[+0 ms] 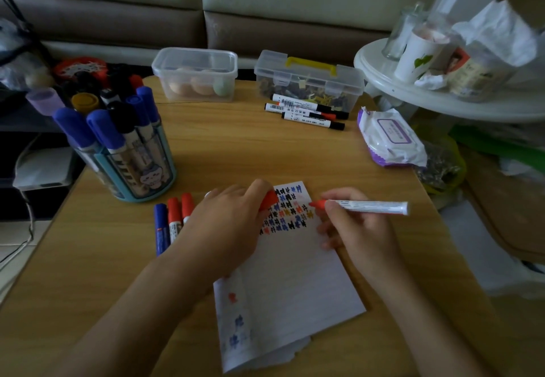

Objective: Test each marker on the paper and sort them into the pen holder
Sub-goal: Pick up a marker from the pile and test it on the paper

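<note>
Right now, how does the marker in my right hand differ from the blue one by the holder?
The held marker is uncapped, its red tip at the paper; the blue marker is capped. The held marker points sideways; the blue marker lies on the table, pointing away. Both are thick.

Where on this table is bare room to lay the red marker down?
The widest bare patch of table lies in the middle, between the pen holder, the loose markers, the wipes pack and the paper. Another is the near-left corner, in front of the three capped markers. The back edge is crowded.
</note>
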